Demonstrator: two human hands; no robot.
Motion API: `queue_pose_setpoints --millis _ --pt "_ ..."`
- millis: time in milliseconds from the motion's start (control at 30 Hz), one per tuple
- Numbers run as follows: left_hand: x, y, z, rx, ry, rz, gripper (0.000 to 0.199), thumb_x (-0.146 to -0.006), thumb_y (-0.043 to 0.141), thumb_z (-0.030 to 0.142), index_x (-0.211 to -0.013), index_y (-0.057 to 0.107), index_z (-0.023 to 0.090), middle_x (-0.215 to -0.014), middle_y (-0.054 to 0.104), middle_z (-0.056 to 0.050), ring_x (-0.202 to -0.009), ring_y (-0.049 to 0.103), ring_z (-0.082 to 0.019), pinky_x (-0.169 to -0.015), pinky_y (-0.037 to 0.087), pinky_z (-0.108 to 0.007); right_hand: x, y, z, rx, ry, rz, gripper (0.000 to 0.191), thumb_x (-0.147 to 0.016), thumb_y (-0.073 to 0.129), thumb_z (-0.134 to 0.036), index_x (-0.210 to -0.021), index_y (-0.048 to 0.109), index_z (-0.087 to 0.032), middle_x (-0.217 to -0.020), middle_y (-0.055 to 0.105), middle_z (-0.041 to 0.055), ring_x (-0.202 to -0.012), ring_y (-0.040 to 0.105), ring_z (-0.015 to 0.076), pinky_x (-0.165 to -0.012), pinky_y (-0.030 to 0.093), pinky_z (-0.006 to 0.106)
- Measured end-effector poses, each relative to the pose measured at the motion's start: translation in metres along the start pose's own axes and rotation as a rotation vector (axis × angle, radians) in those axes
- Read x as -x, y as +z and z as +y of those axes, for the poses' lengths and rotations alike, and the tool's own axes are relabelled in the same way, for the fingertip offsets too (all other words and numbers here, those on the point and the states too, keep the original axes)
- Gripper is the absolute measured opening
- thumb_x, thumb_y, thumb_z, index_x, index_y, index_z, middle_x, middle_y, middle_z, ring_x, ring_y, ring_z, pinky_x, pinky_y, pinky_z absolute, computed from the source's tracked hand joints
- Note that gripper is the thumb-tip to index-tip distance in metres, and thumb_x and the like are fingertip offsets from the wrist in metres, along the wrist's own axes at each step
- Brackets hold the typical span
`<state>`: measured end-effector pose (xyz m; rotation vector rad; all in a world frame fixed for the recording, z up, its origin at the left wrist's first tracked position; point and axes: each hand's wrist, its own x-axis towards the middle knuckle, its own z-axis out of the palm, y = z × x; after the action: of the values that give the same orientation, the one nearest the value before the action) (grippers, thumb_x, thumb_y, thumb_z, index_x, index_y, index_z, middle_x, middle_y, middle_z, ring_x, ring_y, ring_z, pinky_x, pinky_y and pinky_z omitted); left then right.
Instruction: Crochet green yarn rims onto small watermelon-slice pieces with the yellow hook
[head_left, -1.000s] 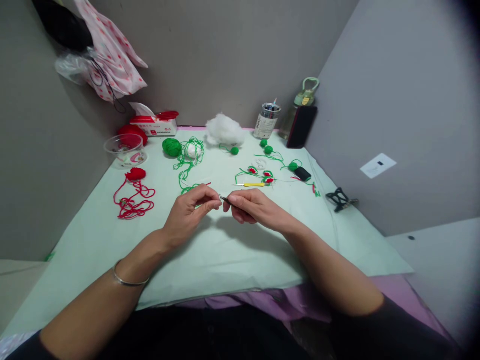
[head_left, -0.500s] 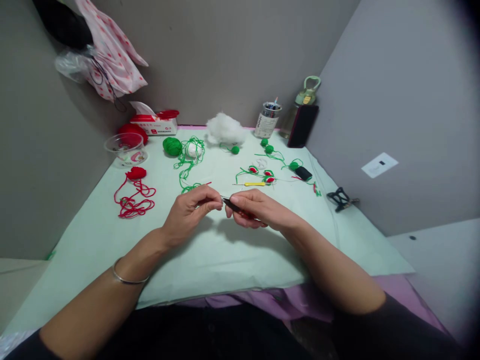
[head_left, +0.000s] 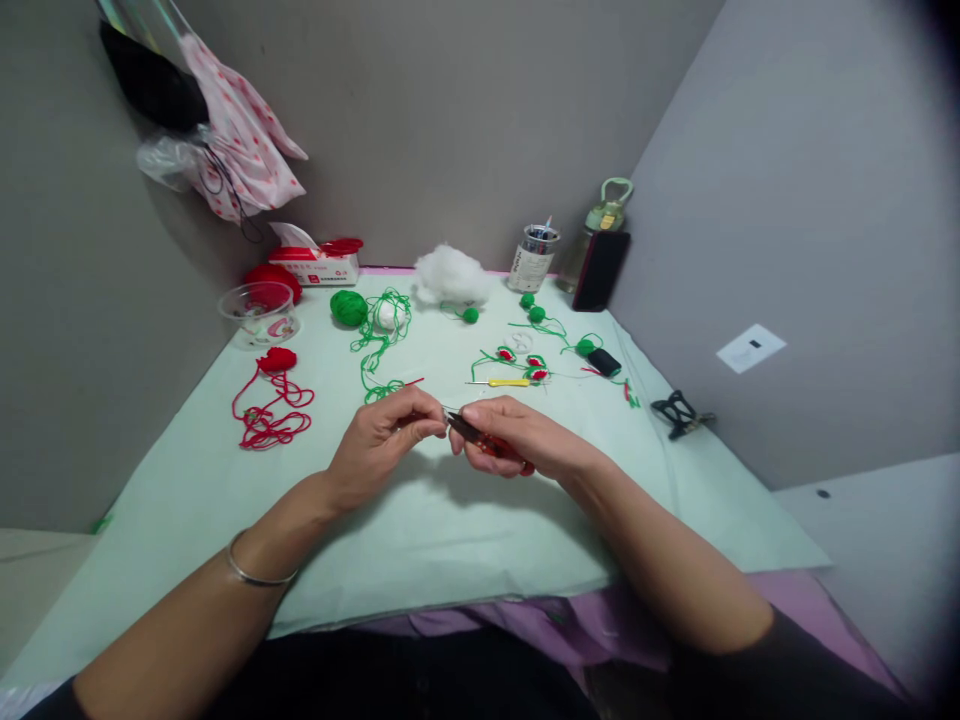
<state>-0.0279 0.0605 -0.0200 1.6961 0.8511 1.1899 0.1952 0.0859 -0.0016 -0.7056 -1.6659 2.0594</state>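
My right hand (head_left: 510, 436) is closed around small pliers (head_left: 471, 430) with dark jaws and orange-red handles. The jaws point left and reach the fingertips of my left hand (head_left: 394, 428). Thumb and index finger of that hand are pinched together on something thin, perhaps a wire or thread, mostly hidden by the fingers. Just beyond the hands lie a yellow-handled crochet hook (head_left: 510, 382) and several small red, white and green crocheted pieces (head_left: 538, 375). Tangled green yarn (head_left: 381, 388) lies behind my left hand.
Red yarn (head_left: 276, 430) lies loose at left, near a clear plastic tub (head_left: 259, 325). Along the back stand a tissue box (head_left: 319, 268), white stuffing (head_left: 451, 276), a can of pens (head_left: 534, 258) and a phone (head_left: 601, 270) against a bottle. A black claw clip (head_left: 679, 413) is by the right wall.
The camera view has tilted up slightly, so everything sits lower in the picture. Both hands keep almost the same pose, and the orange-red handles show more in my right hand.
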Motion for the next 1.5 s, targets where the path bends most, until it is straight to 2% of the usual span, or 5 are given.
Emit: queue_pose_setpoints --millis 367,633,900,1067,1500 --pt "0.001 -0.001 0.000 -0.006 0.058 -0.017 0.017 -0.097 0.070 0.032 -0.085 0.072 0.020 -0.081 0.071 -0.005 -0.080 0.064 -0.021 -0.076 0.049 -0.034 -0.004 -0.002 0.005 -0.148 0.040 -0.094 0.041 -0.103 0.051 -0.052 -0.092 0.066 -0.015 -0.053 0.053 -0.0074 -0.035 0.028 0.0041 -0.032 0.023 0.016" --pt "0.000 -0.003 -0.002 -0.034 0.098 -0.028 0.014 -0.095 0.073 0.030 -0.084 0.075 0.020 -0.082 0.071 -0.005 -0.080 0.063 -0.019 -0.076 0.048 -0.032 -0.003 -0.004 0.007 -0.153 0.069 -0.113 0.042 -0.101 0.054 -0.054 -0.091 0.065 -0.015 -0.053 0.054 -0.0070 -0.034 0.027 0.0035 -0.032 0.021 0.016" --pt "0.001 -0.003 -0.003 -0.042 0.096 -0.006 0.013 -0.099 0.068 0.027 -0.089 0.071 0.019 -0.086 0.073 -0.005 -0.084 0.070 -0.019 -0.079 0.053 -0.033 0.005 0.006 -0.010 0.180 -0.088 0.133 0.044 -0.105 0.049 -0.052 -0.092 0.068 -0.014 -0.066 0.061 -0.0024 -0.045 0.036 0.0045 -0.038 0.024 0.018" --pt "0.002 -0.004 -0.002 -0.066 0.095 -0.003 0.013 -0.099 0.068 0.027 -0.089 0.071 0.019 -0.087 0.072 -0.005 -0.084 0.069 -0.019 -0.081 0.052 -0.034 0.006 0.005 -0.008 0.207 -0.105 0.144 0.043 -0.106 0.048 -0.050 -0.102 0.071 -0.013 -0.063 0.056 -0.0044 -0.046 0.034 0.0054 -0.043 0.025 0.021" --pt "0.001 -0.004 0.000 -0.067 0.089 -0.031 0.013 -0.100 0.066 0.025 -0.088 0.068 0.020 -0.083 0.070 -0.003 -0.080 0.066 -0.018 -0.076 0.050 -0.033 0.006 0.004 -0.006 0.260 -0.085 0.118 0.045 -0.104 0.052 -0.052 -0.100 0.073 -0.012 -0.061 0.053 -0.0052 -0.049 0.034 0.0059 -0.048 0.027 0.023"
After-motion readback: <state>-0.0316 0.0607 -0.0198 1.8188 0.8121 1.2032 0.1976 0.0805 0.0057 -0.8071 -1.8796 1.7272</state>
